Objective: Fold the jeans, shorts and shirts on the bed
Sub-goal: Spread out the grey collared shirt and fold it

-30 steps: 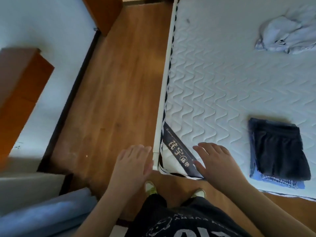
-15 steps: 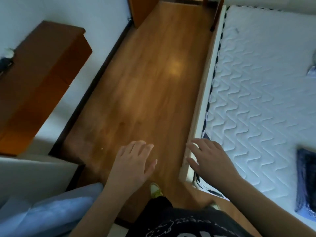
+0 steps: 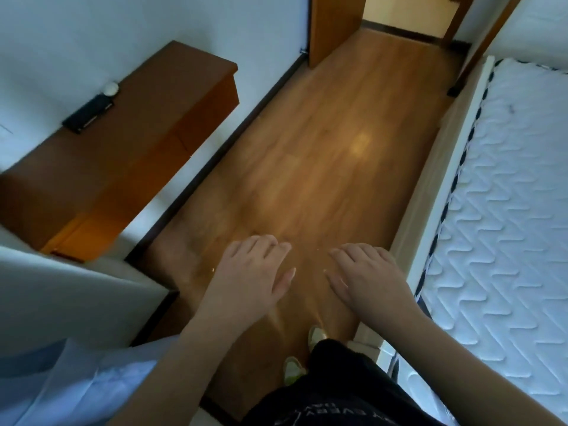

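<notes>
Fingers relaxed and slightly apart, palm down, the left hand (image 3: 250, 270) hovers over the brown wooden plank floor (image 3: 332, 155), holding nothing. The right hand (image 3: 367, 273) hovers likewise beside it. The white quilted bed mattress (image 3: 507, 210) lies at right; no clothes show.

floor (image 3: 322, 155): wood planks, smooth, semi-glossy — a pale sheen near the middle
mattress (image 3: 507, 210): white quilted cloth, wavy stitching, matt
mattress edge (image 3: 461, 167): dark-and-white woven trim
cabinet (image 3: 129, 127): brown wood, smooth, low sheen
wall (image 3: 153, 26): painted — matt, pale
shirt (image 3: 332, 404): black cloth, printed lettering
</notes>
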Demonstrator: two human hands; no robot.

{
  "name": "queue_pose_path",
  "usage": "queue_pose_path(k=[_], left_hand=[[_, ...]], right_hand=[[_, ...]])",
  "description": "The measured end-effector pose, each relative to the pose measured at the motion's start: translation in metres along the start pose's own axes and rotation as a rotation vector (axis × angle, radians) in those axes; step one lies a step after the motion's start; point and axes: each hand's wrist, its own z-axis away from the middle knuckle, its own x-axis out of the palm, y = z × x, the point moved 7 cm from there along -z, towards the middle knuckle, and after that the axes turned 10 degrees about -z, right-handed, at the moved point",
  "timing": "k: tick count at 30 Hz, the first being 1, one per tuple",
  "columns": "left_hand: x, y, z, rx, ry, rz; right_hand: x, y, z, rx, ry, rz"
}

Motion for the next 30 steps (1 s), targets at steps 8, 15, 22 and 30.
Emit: queue_pose_path(k=[8, 15, 22, 30], left_hand=[[-0.008, -0.010, -0.115, 0.052, -0.097, -0.004], [-0.037, -0.024, -0.211, 0.018, -0.014, -0.036], [-0.035, -0.066, -0.288, -0.015, 0.031, -0.072], [-0.031, -0.156, -0.393, 0.051, 0.041, -0.067]], right_hand=[[-0.024, 0.057, -0.085, 0.037, 0.102, -0.012], [-0.055, 0.099, -0.172, 0.057, 0.044, -0.016], [-0.061, 0.106, -0.269, 0.040, 0.098, -0.116], [-0.059, 0.108, -0.392, 0.109, 0.036, -0.051]])
